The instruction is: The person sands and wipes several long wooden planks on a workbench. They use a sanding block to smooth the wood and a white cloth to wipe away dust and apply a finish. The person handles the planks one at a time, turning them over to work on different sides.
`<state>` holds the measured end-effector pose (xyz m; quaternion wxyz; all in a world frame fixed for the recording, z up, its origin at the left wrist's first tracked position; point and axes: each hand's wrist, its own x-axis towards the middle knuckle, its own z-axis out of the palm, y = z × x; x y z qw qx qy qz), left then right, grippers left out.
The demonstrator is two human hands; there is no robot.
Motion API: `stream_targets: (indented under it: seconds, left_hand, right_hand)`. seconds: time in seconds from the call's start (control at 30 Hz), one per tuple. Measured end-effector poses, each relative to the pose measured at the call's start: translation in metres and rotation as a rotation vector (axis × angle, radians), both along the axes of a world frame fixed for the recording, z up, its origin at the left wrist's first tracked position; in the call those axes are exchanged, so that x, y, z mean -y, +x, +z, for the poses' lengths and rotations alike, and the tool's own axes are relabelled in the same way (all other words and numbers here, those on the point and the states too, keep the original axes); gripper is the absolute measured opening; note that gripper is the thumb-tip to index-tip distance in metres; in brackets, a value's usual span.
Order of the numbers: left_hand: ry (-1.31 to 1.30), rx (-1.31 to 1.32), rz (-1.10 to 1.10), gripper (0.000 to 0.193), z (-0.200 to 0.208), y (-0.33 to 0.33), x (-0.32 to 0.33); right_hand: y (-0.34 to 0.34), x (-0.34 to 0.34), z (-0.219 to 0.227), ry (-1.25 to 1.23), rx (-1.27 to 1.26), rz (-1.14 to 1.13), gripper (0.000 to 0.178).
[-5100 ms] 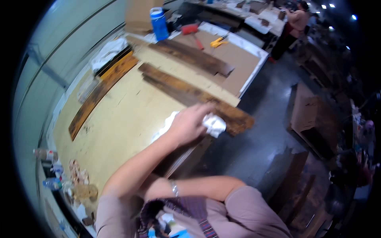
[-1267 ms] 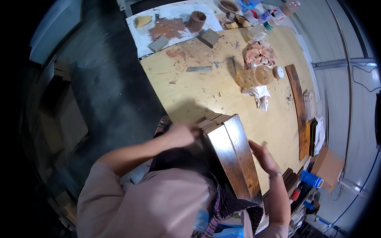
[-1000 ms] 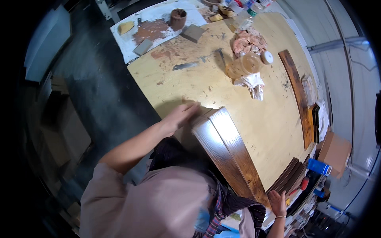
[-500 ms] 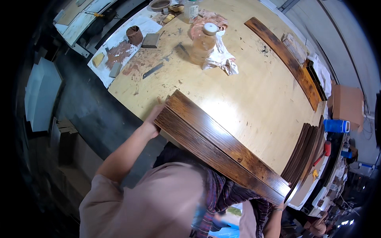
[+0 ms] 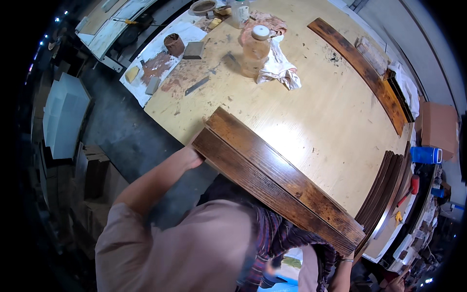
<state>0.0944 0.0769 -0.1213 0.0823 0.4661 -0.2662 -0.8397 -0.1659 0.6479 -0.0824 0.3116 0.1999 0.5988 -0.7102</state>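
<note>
Two dark-stained wooden planks lie side by side across my front, slanting from upper left to lower right. The far plank (image 5: 282, 165) has a glossy sheen; the near plank (image 5: 262, 187) shows strong grain. My left hand (image 5: 194, 154) grips their left end, its fingertips mostly hidden behind the wood. At the right end, my right hand (image 5: 347, 259) holds them from below, and its fingers are largely out of sight. The planks are above the near edge of the worktable (image 5: 233, 102), close to my body.
A stack of dark planks (image 5: 382, 182) lies at the right edge, and another long plank (image 5: 360, 70) at the far right. A lidded jar (image 5: 256, 54) stands beside a white rag (image 5: 276, 73). Farther left are a stained can (image 5: 173, 45), a grey block (image 5: 193, 50) and a flat scraper (image 5: 197, 85).
The view has shifted slightly, so the table and its things appear farther right. Both hands keep hold of the planks, whose tilt has changed a little, with less glare on them.
</note>
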Motion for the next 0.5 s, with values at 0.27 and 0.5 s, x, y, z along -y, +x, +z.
stream_targets:
  seconds: [0.27, 0.5]
  left_hand:
    - [-0.046, -0.064, -0.301, 0.053, 0.004, 0.010, 0.021]
    - [-0.162, -0.132, -0.371, 0.066, 0.031, -0.036, 0.016]
  right_hand:
    - [-0.008, -0.017, -0.007, -0.078, 0.035, 0.016, 0.081]
    - [-0.028, -0.003, -0.014, -0.427, 0.141, 0.194, 0.093]
